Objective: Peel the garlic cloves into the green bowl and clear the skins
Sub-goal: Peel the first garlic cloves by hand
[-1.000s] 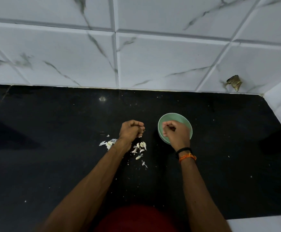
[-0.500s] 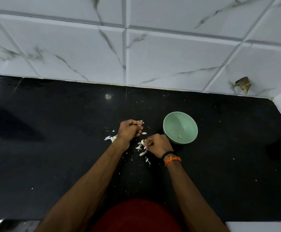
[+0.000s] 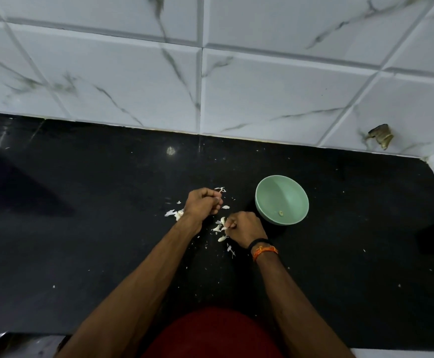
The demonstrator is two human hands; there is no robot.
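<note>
Right hand [image 3: 245,227] has left the green bowl [image 3: 282,200], fingers now pinching garlic skins [image 3: 219,226] on the tabletop [image 3: 81,241]; left hand [image 3: 203,204] stays curled, contents unclear.

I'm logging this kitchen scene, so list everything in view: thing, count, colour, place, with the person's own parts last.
green bowl: one, pale green, on the countertop to the right of the hands.
peeled clove: one small pale piece, inside the green bowl.
garlic cloves and skins: a loose scatter, too small to count, white, on the countertop around and between the hands.
countertop: one, black, across the middle of the view.
wall tiles: several, white with grey veins, behind the countertop.
wall fitting: one, brownish, low on the tiles at right; unclear what it is.
wristbands: two, black and orange, on the right wrist.
left hand: curled, holds a stem with skin.
right hand: curled, pinches a white piece.
</note>
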